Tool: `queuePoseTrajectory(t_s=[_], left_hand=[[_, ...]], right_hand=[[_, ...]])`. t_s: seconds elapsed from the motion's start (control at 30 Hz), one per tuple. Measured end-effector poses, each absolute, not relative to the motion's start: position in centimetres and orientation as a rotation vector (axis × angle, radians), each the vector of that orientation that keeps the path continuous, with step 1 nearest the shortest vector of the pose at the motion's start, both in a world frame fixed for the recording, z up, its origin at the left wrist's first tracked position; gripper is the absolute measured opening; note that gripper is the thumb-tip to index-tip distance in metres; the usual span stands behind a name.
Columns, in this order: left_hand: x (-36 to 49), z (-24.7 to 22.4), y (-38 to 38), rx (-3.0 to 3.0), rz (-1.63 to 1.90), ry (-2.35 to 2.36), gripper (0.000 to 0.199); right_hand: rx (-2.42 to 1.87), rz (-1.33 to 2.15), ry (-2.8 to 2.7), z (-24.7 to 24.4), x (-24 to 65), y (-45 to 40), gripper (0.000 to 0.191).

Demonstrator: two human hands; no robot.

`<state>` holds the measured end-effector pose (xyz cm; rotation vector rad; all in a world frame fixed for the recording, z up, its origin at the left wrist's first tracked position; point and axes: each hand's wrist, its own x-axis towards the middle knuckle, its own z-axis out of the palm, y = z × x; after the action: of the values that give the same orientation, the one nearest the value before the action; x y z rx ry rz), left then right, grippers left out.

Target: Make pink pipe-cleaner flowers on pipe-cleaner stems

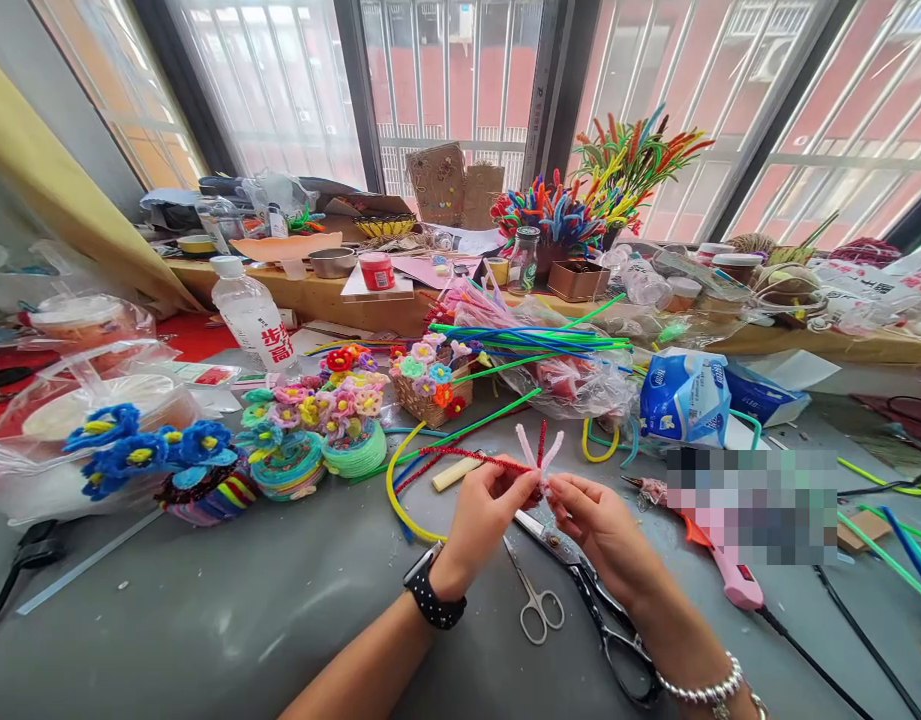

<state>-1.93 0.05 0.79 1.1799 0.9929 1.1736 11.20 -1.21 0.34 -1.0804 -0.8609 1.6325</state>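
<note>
Between both hands, above the grey table, is a small bundle of pipe cleaners: pale pink ones [554, 447] fan upward beside a dark red one [542, 432]. A long red pipe cleaner [452, 453] reaches out leftward from the bundle. My left hand [497, 500] pinches the bundle from the left, thumb and fingers pressed together. From the right, my right hand [584, 510] grips its base with closed fingertips. Under the hands lie small silver scissors [536, 605] and larger black-handled scissors [591, 590], neither of them held.
Pipe-cleaner flower pots [355, 447] stand at the left, near a water bottle [251, 315]. A pink glue gun [734, 565] with a cord lies right. Behind are a tissue pack [685, 397] and a plastic bag of pipe cleaners [580, 385]. A cluttered ledge [400, 312] runs below the windows.
</note>
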Motion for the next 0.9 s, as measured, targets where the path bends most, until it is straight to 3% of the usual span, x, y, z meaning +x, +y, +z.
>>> queuePoseTrajectory(t_s=[0.4,0.6,0.9], left_hand=[[-2.3,0.58,0.26,0.806,1.021,0.745,0.019],[-2.05,0.85,0.1,0.82,1.046,0.724,0.016],[-1.95,0.74,-0.02,0.91,1.067,0.797,0.017]], right_hand=[[-0.909,1.638,-0.815,-0.19,10.73,-0.82,0.02],[-0.818,1.815,-0.65,-0.02,10.49,-1.12,0.019],[-0.865,1.794,-0.689,0.12,10.53,-1.39,0.025]])
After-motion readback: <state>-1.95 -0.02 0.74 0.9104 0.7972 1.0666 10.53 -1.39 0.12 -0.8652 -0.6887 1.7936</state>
